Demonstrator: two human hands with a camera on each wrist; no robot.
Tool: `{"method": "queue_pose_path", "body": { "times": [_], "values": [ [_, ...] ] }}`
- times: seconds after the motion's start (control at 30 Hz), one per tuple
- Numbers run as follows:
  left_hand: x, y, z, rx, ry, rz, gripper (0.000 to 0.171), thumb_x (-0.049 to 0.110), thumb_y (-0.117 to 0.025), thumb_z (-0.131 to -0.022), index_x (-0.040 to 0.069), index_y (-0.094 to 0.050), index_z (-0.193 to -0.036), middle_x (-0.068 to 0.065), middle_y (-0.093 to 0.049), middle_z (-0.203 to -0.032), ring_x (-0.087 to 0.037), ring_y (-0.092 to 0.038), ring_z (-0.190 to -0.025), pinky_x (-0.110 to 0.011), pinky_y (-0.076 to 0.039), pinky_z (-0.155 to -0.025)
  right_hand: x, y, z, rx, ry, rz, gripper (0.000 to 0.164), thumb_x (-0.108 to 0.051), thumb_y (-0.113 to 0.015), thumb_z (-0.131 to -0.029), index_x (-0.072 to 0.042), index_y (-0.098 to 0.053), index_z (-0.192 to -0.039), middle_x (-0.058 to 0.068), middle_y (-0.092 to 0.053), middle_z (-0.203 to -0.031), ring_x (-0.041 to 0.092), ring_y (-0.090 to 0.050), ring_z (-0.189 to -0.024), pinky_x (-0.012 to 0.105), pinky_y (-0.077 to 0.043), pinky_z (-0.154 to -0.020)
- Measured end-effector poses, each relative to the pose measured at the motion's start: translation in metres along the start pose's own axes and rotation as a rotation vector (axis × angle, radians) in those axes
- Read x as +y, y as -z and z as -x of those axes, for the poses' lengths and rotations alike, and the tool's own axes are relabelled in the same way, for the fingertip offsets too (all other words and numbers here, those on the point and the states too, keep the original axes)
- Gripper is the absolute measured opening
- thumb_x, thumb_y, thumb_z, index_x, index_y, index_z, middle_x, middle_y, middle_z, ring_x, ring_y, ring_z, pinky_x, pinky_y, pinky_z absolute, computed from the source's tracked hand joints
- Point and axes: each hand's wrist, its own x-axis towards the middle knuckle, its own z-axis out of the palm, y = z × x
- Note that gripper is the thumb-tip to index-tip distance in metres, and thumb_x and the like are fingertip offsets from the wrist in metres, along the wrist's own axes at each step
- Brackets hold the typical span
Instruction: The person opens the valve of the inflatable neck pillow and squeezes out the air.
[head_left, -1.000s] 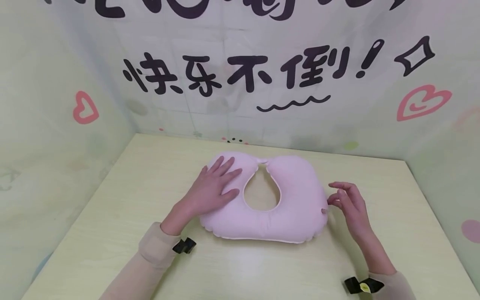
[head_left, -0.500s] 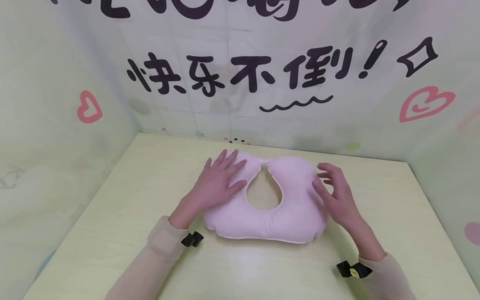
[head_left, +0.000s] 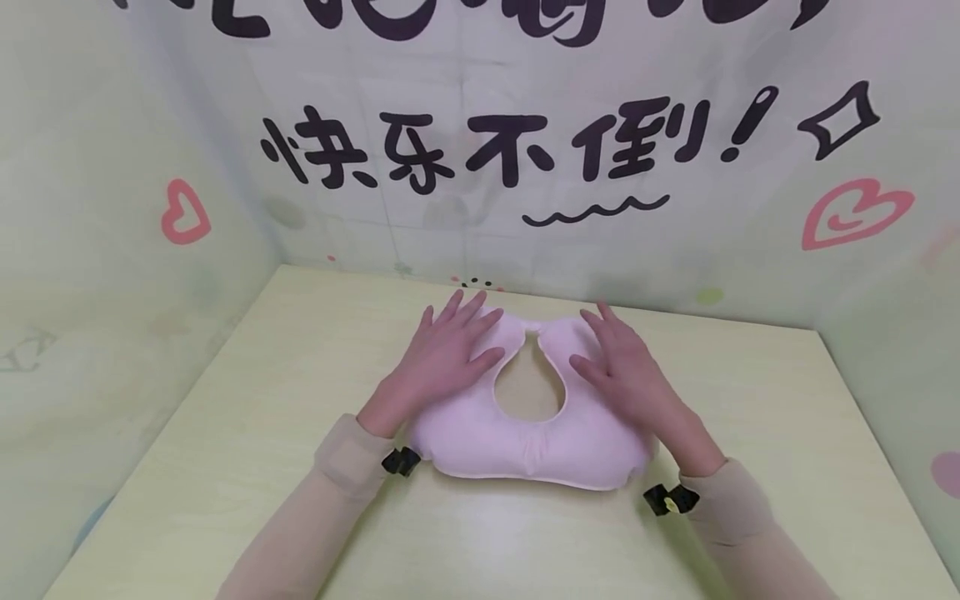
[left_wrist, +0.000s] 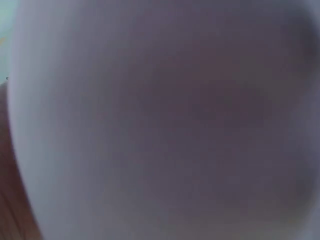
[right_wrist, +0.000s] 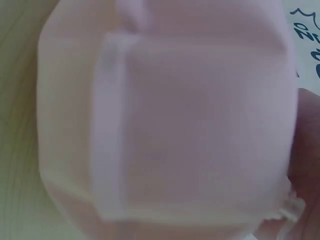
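A pink inflatable neck pillow (head_left: 528, 450), puffed up and U-shaped, lies on the table with its two ends meeting at the back around a teardrop-shaped hole. My left hand (head_left: 450, 346) rests on its left lobe with fingers spread. On the right lobe lies my right hand (head_left: 626, 362), fingers extended toward the back. The left wrist view is filled by the blurred pillow surface (left_wrist: 150, 125). In the right wrist view the pillow's seamed side (right_wrist: 200, 125) shows, with a small clear tab (right_wrist: 291, 207) beside the hand.
The pale wooden table (head_left: 480, 550) is bounded at the back by a printed cloth wall (head_left: 450, 225) with black lettering, and by similar cloth on both sides. Black wrist cameras (head_left: 401, 461) sit on both cuffs.
My right hand has left the pillow's right edge, moved up and left, and come down on the right lobe. My left hand stays on its lobe, shifted slightly toward the back.
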Motion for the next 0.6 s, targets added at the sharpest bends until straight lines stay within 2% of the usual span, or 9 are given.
{"method": "queue_pose_path", "body": {
  "times": [0.17,0.43,0.6],
  "values": [
    [0.0,-0.006,-0.005,-0.001,0.011,-0.044,0.063,0.054,-0.047,-0.105,0.022,-0.043,-0.159,-0.009,-0.021,-0.17,-0.039,-0.008,-0.156,-0.074,-0.015,-0.114,-0.001,-0.01,-0.002,0.005,0.033,0.171,0.065,-0.034,-0.056,-0.106,-0.001,-0.036,-0.157,0.028,-0.015,-0.166,0.051,-0.02,-0.149,0.072,-0.014,-0.115],
    [0.002,-0.021,-0.008,0.011,0.002,-0.135,0.066,0.058,-0.039,-0.106,0.022,-0.035,-0.162,-0.005,-0.015,-0.171,-0.04,-0.005,-0.156,-0.074,-0.014,-0.114,-0.003,-0.02,-0.002,-0.012,0.032,0.269,0.067,-0.038,-0.052,-0.106,-0.005,-0.032,-0.16,0.028,-0.013,-0.167,0.05,-0.015,-0.151,0.074,-0.012,-0.114],
    [0.003,-0.022,-0.011,0.024,-0.007,-0.176,0.067,0.059,-0.038,-0.106,0.022,-0.035,-0.162,-0.006,-0.018,-0.17,-0.04,-0.007,-0.156,-0.075,-0.011,-0.114,-0.003,-0.021,-0.003,-0.025,0.014,0.296,0.067,-0.039,-0.053,-0.105,-0.005,-0.033,-0.16,0.027,-0.01,-0.168,0.05,-0.012,-0.152,0.077,-0.011,-0.112]
  ]
}}
